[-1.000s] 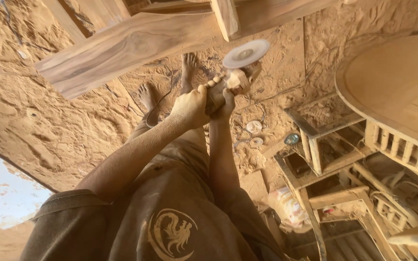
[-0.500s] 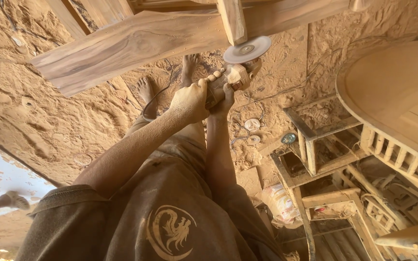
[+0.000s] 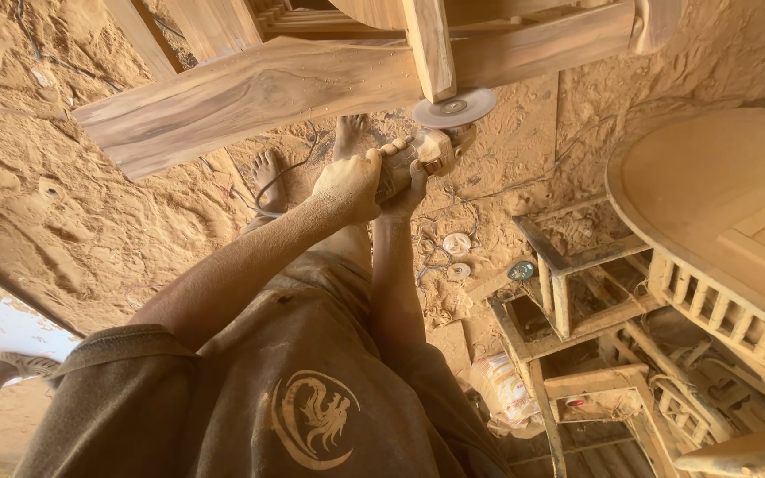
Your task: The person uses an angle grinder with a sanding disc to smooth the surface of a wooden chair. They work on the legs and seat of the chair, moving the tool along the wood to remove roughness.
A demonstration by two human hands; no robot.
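Both my hands hold a dusty angle grinder [image 3: 427, 150] out in front of me, above my bare feet [image 3: 269, 177]. My left hand [image 3: 347, 186] wraps its body from the left. My right hand [image 3: 406, 190] grips it from below and behind. The grinder's round sanding disc [image 3: 453, 108] sits against the lower end of a narrow wooden slat [image 3: 427, 44]. That slat belongs to a large wooden frame with a broad grained plank [image 3: 241, 102] across the top of the view. A cord [image 3: 267, 208] loops down by my feet.
Thick sawdust covers the ground [image 3: 73, 221]. At the right stand a rounded wooden furniture piece with small balusters [image 3: 719, 257] and open wooden frames [image 3: 560, 292]. Loose sanding discs [image 3: 456, 243] lie on the ground. Another person's foot [image 3: 19, 365] shows at lower left.
The view has shifted, so the grinder, plank and slat sit lower in the frame. The disc stays at the slat's end. Another person's foot has come into view at lower left.
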